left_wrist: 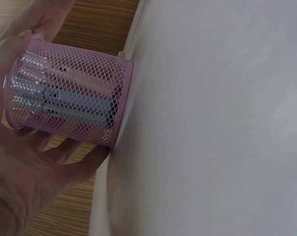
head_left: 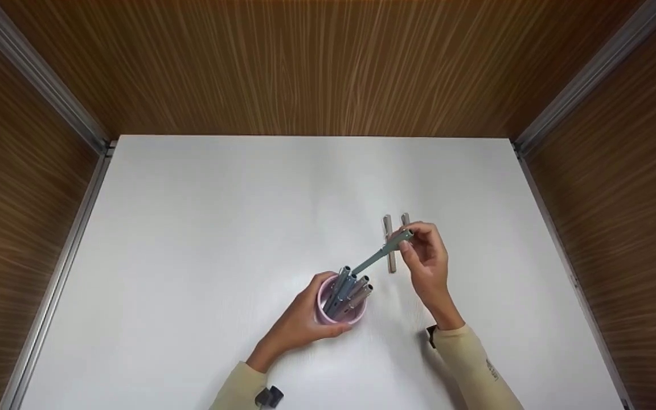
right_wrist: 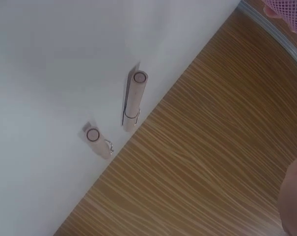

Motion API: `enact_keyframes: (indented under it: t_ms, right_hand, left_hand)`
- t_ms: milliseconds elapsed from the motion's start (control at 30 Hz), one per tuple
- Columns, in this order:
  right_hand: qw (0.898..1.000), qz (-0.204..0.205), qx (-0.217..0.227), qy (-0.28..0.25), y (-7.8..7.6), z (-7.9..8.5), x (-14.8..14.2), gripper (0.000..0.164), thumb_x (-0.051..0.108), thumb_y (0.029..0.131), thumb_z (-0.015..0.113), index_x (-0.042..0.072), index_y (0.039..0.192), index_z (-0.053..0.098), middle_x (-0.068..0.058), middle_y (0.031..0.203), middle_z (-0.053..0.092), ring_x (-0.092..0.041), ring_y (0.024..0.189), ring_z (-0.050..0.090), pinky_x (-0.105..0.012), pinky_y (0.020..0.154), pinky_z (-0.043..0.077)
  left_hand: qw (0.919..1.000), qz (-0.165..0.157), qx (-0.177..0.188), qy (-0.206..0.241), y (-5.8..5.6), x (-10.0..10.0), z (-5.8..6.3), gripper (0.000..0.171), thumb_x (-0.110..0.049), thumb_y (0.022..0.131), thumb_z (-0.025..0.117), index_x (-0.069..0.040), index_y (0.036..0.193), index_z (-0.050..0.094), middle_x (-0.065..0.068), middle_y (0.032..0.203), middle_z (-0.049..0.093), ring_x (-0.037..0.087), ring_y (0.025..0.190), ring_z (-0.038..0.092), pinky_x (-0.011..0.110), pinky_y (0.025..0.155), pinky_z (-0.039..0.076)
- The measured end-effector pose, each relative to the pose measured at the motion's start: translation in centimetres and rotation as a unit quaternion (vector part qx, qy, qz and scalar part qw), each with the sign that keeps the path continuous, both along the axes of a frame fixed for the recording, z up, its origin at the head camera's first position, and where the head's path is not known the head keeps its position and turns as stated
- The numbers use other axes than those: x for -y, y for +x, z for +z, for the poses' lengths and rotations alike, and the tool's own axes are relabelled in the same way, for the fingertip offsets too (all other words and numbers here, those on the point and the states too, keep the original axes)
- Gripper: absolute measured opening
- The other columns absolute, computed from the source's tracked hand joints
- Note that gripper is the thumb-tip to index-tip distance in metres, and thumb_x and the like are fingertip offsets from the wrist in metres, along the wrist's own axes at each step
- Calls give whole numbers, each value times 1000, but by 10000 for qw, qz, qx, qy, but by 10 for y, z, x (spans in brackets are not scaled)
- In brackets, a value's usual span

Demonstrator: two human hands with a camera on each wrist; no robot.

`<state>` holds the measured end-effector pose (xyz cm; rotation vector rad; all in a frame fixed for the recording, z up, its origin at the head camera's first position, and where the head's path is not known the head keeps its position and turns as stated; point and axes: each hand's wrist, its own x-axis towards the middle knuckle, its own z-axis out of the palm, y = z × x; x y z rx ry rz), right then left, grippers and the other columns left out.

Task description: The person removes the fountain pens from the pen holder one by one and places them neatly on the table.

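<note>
My left hand (head_left: 296,327) grips a pink mesh pen holder (left_wrist: 89,56), fingers and thumb curled round its side. The holder stands on the white table, and several grey-blue and pinkish pens (head_left: 342,291) lean inside it. Up and to the right, my right hand (head_left: 431,270) pinches a green pen (head_left: 381,254) near its upper end between thumb and fingers. That pen slants down to the left, its lower end at the holder's rim; whether it is inside cannot be told. Two pale pinkish pens (right_wrist: 136,96) (right_wrist: 100,146) lie just beyond my right hand.
The white table (head_left: 220,216) spreads out on both sides of the hands. Wood-grain panels (head_left: 305,68) wall it in at the back, left and right, with metal rails (head_left: 60,273) along the sides.
</note>
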<state>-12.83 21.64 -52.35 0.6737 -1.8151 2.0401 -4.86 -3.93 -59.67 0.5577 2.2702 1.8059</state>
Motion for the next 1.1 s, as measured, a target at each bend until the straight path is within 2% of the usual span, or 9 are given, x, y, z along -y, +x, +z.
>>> enact_keyframes:
  t_ms: [433, 800, 1100]
  right_hand:
    - [9988, -478, 13, 58, -9, 4, -12, 23, -5, 98, 55, -15, 119, 51, -14, 109, 59, -19, 99, 61, -26, 87, 53]
    - [9967, -691, 419, -97, -19, 1, -24, 26, -1, 101, 57, -8, 126, 56, -12, 114, 56, -18, 101, 61, -24, 85, 56]
    - [9933, -959, 580, 287, -25, -2, -32, 29, 1, 102, 57, -6, 130, 59, -11, 114, 59, -18, 101, 59, -22, 87, 54]
  left_hand:
    - [10000, -9, 1, -20, 0, 0, 1, 95, -48, 74, 91, -34, 151, 37, -8, 146, 53, 15, 131, 54, 44, 111, 45]
    - [10000, -35, -54, -14, 0, -1, 1, 94, -51, 76, 89, -35, 151, 35, -8, 145, 52, 15, 130, 55, 44, 110, 46]
    - [10000, -30, -46, 10, 0, 0, 0, 95, -50, 75, 90, -34, 151, 36, -7, 145, 53, 15, 129, 55, 43, 110, 46]
